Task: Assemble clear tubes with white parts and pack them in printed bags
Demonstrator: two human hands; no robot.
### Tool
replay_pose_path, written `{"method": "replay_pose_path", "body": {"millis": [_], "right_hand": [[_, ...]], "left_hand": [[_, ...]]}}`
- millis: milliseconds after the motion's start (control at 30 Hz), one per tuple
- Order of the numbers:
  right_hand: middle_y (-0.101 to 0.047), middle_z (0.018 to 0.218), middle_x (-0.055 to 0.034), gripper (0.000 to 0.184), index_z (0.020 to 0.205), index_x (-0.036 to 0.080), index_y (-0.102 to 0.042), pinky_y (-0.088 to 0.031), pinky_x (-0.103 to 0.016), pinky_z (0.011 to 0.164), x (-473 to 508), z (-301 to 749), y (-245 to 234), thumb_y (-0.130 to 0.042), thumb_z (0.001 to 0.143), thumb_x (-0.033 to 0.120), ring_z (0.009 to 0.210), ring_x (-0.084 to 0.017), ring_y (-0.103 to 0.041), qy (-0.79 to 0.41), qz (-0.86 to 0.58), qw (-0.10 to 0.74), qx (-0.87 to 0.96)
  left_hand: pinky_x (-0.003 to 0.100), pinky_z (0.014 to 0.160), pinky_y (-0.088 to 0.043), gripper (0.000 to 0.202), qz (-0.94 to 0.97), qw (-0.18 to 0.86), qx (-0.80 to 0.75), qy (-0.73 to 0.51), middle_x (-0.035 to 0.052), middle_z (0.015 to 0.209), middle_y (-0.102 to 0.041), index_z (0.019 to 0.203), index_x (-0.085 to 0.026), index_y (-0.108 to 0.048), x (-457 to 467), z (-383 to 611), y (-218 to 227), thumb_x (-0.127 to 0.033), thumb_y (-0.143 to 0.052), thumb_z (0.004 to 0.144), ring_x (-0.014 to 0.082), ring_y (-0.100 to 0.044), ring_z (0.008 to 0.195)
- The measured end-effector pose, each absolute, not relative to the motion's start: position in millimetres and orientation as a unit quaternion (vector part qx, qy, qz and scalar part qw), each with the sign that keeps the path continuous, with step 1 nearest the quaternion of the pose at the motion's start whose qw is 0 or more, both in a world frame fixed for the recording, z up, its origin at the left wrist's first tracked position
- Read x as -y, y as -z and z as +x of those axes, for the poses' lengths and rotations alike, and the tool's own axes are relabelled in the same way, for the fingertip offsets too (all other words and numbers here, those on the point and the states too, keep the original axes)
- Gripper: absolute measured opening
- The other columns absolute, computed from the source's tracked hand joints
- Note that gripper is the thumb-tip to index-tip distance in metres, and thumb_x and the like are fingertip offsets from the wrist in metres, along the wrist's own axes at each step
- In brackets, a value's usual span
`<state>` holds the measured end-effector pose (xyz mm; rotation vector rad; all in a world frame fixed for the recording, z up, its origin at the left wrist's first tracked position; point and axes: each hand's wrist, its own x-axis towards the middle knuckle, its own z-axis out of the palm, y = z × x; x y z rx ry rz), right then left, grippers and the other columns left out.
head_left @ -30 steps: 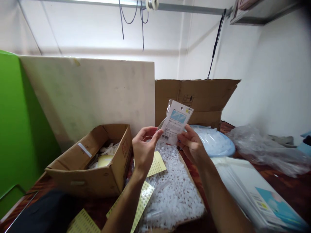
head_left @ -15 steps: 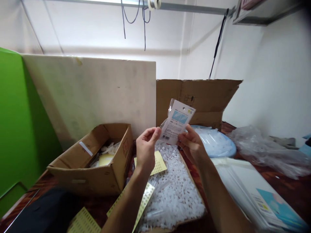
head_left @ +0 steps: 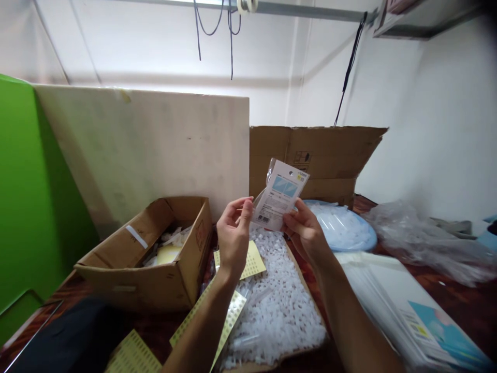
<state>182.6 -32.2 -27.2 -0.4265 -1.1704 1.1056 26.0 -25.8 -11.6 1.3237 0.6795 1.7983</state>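
A small flat packet with a white printed card, a light-blue picture, a barcode and a hang hole is held up tilted. Clear plastic shows along its left edge. My right hand grips its lower right edge between thumb and fingers. My left hand is at the packet's lower left edge, thumb and fingertips drawn together; whatever is between them is too small to make out. Below lie a yellow sticker sheet and a cardboard tray heaped with small white translucent plastic pieces.
An open cardboard box stands left, with more sheets inside. More sticker sheets lie in front. At right are a blue round tray of clear pieces, stacked white packages and crumpled plastic. A cardboard panel stands behind.
My left thumb has shifted slightly left, away from the packet's edge. The packet has moved a little left in my right hand's grip.
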Motion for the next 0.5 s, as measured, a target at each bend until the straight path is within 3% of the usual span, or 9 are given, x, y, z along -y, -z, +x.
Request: {"method": "replay_pose_path", "body": {"millis": [167,367,500], "right_hand": [[-0.075,0.121,-0.0057,0.034,0.121,0.03,-0.064,-0.061,-0.05,0.091,33.3,182.3,28.2,-0.075,0.089,0.032,0.118,-0.031,-0.067,-0.484,-0.199,0.668,0.529],[-0.073,0.126,-0.0054,0.035,0.125,0.032,-0.063,-0.061,-0.05,0.091,35.4,182.2,26.9,-0.073,0.091,0.034,0.117,-0.031,-0.068,-0.484,-0.193,0.662,0.539],[-0.073,0.127,-0.006,0.038,0.125,0.031,-0.064,-0.062,-0.049,0.09,37.3,179.9,23.6,-0.075,0.089,0.038,0.121,-0.032,-0.066,-0.481,-0.2,0.662,0.539]], "left_hand": [[0.026,0.075,-0.055,0.027,0.523,0.392,-0.267,-0.708,0.0051,0.088,-0.074,0.093,-0.016,-0.074,25.7,24.2,11.6,-0.041,-0.081,0.084,0.0167,-0.068,0.081],[0.029,0.08,-0.055,0.03,0.495,0.489,-0.239,-0.678,0.0059,0.087,-0.074,0.091,-0.014,-0.074,19.2,20.5,10.8,-0.041,-0.083,0.082,0.0161,-0.067,0.081],[0.029,0.077,-0.054,0.031,0.502,0.468,-0.241,-0.687,0.0045,0.083,-0.073,0.087,-0.015,-0.073,16.7,19.3,12.0,-0.044,-0.082,0.081,0.0158,-0.066,0.076]]}}
